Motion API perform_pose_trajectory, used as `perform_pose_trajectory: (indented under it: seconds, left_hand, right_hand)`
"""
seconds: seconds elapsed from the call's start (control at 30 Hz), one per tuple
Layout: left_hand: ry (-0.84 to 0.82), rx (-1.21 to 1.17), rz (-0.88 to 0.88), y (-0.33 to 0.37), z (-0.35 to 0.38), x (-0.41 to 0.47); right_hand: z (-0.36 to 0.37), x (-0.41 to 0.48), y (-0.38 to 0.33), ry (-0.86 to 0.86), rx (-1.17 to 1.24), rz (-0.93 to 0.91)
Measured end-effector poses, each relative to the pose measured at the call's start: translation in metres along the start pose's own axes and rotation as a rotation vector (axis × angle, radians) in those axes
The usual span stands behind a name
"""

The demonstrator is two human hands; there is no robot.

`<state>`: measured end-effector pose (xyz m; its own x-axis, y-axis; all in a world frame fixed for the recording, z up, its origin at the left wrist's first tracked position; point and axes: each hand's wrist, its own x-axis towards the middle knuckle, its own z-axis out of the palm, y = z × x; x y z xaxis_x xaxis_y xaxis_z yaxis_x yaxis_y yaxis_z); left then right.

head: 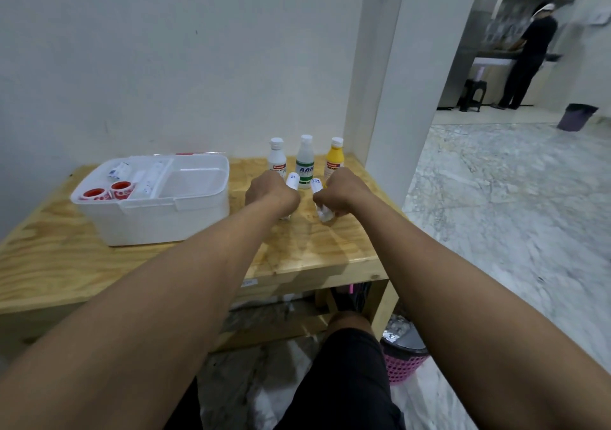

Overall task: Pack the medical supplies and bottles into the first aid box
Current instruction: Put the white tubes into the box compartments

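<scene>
First aid box (pixel 198 205) is seen at nine o'clock of both fists, nearer the left hand (pixel 269 195), which is closed on one white roll (pixel 293 179) held upright, while the right hand (pixel 342 195) is closed on another roll (pixel 316 185).
</scene>
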<state>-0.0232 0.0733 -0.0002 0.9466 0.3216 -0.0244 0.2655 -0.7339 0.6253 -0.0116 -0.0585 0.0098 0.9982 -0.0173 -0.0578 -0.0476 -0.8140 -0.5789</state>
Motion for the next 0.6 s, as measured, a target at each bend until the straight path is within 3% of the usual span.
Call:
perform_pose_trajectory:
  seconds: [0.3,0.43,0.6]
  left_hand:
    - [0.023,-0.162,0.032,0.023,-0.061,-0.017]
    - [0.11,-0.189,0.075,0.018,-0.099,-0.019]
    - [0.104,-0.24,0.099,-0.004,-0.136,-0.02]
  right_hand:
    - [-0.036,-0.022,-0.034,0.02,0.237,0.017]
    - [-0.048,-0.03,-0.06,0.022,0.251,-0.003]
    - [-0.05,-0.038,-0.097,0.009,0.261,-0.075]
